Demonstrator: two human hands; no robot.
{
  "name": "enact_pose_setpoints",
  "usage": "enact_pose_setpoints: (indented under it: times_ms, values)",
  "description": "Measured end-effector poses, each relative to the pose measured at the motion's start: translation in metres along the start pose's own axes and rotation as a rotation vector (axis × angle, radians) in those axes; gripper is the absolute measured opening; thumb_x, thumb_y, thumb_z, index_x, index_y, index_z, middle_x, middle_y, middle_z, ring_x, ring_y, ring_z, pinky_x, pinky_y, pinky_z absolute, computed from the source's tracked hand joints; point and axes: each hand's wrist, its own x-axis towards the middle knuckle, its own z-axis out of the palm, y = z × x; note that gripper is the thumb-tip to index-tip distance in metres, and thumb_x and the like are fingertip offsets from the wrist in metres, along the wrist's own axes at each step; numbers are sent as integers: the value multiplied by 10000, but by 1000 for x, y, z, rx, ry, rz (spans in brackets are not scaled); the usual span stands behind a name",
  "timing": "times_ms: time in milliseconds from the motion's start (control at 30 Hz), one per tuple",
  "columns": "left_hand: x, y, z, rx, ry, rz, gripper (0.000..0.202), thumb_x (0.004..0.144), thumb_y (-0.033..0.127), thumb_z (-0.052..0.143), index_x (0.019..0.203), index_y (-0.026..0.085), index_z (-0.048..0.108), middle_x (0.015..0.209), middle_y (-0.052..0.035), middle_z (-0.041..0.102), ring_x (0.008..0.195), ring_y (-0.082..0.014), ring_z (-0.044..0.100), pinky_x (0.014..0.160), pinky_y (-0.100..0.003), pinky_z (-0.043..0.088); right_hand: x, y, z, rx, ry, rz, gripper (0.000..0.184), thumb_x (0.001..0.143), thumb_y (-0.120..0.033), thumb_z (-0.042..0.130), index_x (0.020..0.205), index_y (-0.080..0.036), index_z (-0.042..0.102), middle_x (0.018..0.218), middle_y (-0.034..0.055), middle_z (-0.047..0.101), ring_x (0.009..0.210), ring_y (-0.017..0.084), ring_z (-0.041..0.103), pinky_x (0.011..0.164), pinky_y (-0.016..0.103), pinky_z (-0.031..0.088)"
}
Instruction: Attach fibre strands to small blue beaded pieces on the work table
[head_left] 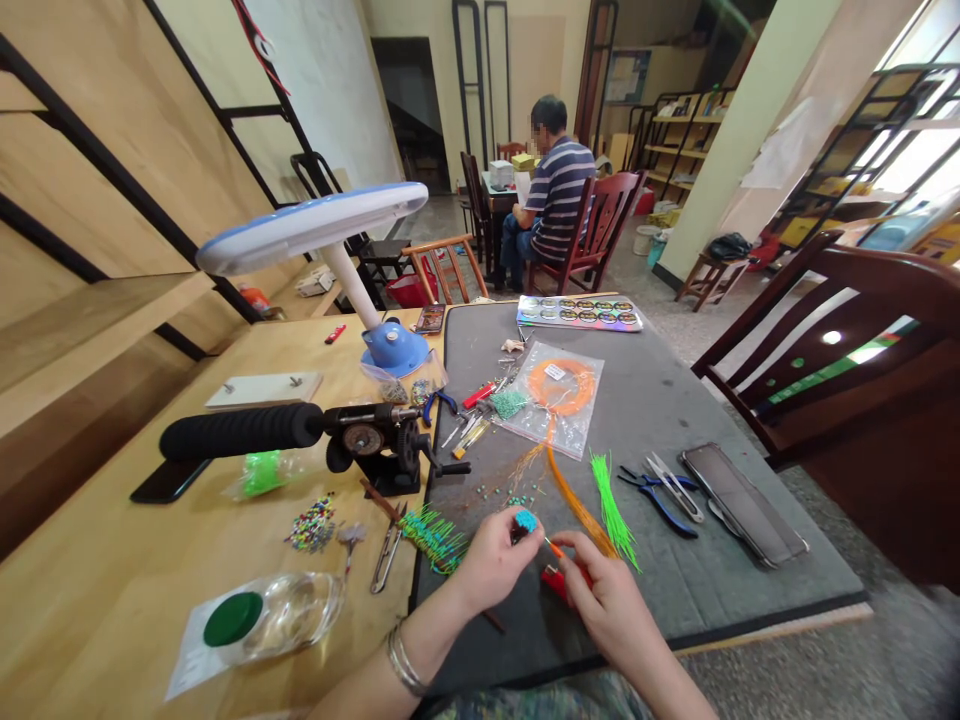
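Note:
My left hand [496, 555] is closed, its thumb and fingers pinching a small bright-blue cluster [526, 520] that looks beaded. Close on its right, my right hand [606, 590] grips a thin orange stick-like tool [555, 548], its tip pointing toward the cluster. A red lighter [553, 582] shows beneath my right fingers; whether it is held or lying on the mat I cannot tell. Loose teal beads [521, 500] lie beyond my hands. Orange strands [574, 490] run behind my right hand beside a bundle of bright green strands [611, 510]. Green-and-blue strung pieces [435, 540] rest left of my left wrist.
A hand-cranked black device [375, 440] stands left, near a blue-based lamp [395, 345]. Pliers [664, 500], snips [679, 490] and a grey case [742, 505] lie right. Multicoloured pins [311, 522] and a green-lidded jar [285, 615] sit left. A person [559, 190] sits beyond.

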Motion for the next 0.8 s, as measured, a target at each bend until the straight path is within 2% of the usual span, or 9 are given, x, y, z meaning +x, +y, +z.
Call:
enact_pose_setpoints:
  times_ms: [167, 333, 467, 600, 700, 800]
  values:
    - [-1, -2, 3, -41, -29, -27, 187, 800, 307, 567, 704, 147, 565, 655, 12, 533, 639, -128, 457, 632, -241, 384, 1, 0, 2, 36, 60, 0, 285, 917, -324, 377, 1081, -195, 572, 571, -36, 567, 506, 130, 530, 519, 206, 372]
    - [4, -2, -2, 15, -7, -8, 175, 801, 289, 560, 702, 145, 567, 654, 11, 537, 643, -129, 461, 635, -242, 382, -2, -1, -5, -19, -11, -103, 275, 911, -286, 389, 1080, -214, 593, 617, -26, 609, 544, 132, 558, 551, 207, 384]
    - [2, -1, -1, 109, 0, 52, 177, 814, 286, 550, 706, 149, 575, 654, 7, 547, 640, -131, 469, 630, -236, 383, -1, -5, -9, -63, -34, -86, 264, 905, -248, 384, 1067, -223, 592, 737, 4, 674, 626, 145, 615, 610, 216, 408]
    - [-4, -5, 3, 122, 5, 77, 165, 797, 282, 576, 694, 153, 591, 652, 3, 569, 639, -132, 482, 631, -230, 386, 1, -2, -3, -77, 12, -24, 251, 907, -278, 387, 1045, -221, 589, 617, -19, 628, 544, 147, 586, 558, 220, 390]
    - [-5, -7, 5, 82, -4, 39, 168, 791, 286, 580, 690, 152, 581, 645, 8, 557, 631, -129, 470, 622, -231, 379, 0, 3, 6, -9, 73, 8, 252, 911, -317, 395, 1042, -208, 581, 591, -25, 604, 515, 139, 560, 532, 220, 376]
    - [-3, -6, 4, 17, -50, -35, 174, 793, 289, 566, 689, 150, 555, 621, 27, 503, 600, -114, 425, 591, -231, 355, -2, 9, 14, 181, 83, 21, 294, 922, -366, 386, 1066, -183, 564, 562, -33, 564, 500, 128, 529, 493, 207, 365]
